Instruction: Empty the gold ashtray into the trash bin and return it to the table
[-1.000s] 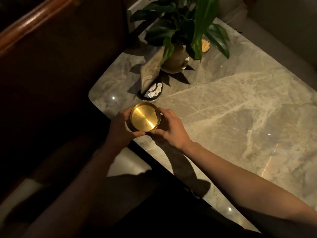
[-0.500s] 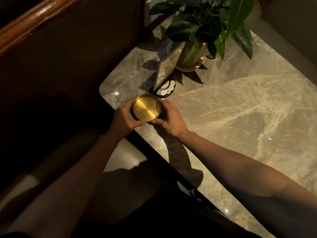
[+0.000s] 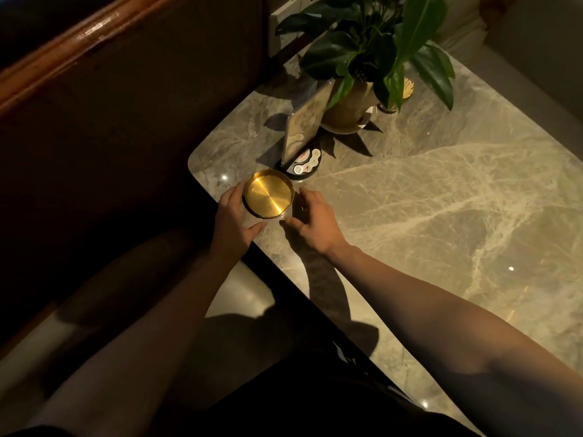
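The gold ashtray is round, shiny and looks empty inside. It stands near the rounded corner of the marble table. My left hand cups its left side, with the thumb under its near rim. My right hand hovers just right of the ashtray with fingers spread and a small gap between them and the rim. No trash bin is in view.
Just behind the ashtray stands a black round base with buttons holding an upright sign card. A potted plant and a small toothpick holder stand farther back. A dark bench back with a wooden rail runs along the left.
Both hands carried the ashtray farther onto the table toward the sign card. My right hand has since come off the rim and opened; the left stays on it.
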Demonstrator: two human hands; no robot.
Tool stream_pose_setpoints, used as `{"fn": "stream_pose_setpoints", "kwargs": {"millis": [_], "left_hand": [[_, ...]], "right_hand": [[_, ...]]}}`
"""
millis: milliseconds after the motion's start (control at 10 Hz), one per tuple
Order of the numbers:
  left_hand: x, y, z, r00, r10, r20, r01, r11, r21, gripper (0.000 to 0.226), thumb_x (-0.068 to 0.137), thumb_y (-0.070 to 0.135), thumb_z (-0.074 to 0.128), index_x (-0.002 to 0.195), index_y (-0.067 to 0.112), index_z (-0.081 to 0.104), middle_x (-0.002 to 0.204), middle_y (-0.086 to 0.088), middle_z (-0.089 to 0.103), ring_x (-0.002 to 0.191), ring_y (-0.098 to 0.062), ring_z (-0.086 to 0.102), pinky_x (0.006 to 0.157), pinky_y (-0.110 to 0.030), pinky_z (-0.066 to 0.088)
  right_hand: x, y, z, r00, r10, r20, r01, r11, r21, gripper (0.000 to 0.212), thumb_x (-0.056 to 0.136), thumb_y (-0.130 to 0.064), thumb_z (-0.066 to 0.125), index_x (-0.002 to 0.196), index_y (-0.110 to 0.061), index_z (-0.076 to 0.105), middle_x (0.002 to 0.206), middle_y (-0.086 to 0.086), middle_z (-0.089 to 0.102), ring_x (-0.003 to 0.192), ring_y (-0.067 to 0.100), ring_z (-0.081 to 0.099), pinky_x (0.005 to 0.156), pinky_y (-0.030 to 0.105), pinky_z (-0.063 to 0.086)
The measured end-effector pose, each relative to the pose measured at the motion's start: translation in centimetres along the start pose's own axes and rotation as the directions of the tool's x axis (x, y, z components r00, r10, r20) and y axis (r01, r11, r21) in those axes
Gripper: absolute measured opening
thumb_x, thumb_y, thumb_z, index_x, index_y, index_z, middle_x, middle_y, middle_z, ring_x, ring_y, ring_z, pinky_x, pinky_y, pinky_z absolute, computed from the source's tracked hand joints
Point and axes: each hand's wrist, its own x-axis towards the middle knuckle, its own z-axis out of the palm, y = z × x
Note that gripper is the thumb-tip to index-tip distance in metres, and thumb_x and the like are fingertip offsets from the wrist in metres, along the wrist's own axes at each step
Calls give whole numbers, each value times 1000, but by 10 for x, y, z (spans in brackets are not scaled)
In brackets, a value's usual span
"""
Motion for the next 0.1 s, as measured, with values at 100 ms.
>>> {"fn": "stream_pose_setpoints", "kwargs": {"millis": [100], "left_hand": [[-14,2,7,997,14,-74,-12,999,31,69,72,11,80,132,-2,49,129,-22,54,119,-34,54,102,-45,46]], "right_hand": [[-11,14,-10,999,-19,-25,19,1000,-10,65,89,-26,67,144,-3,39,138,17,50,126,28,48,108,33,35]]}}
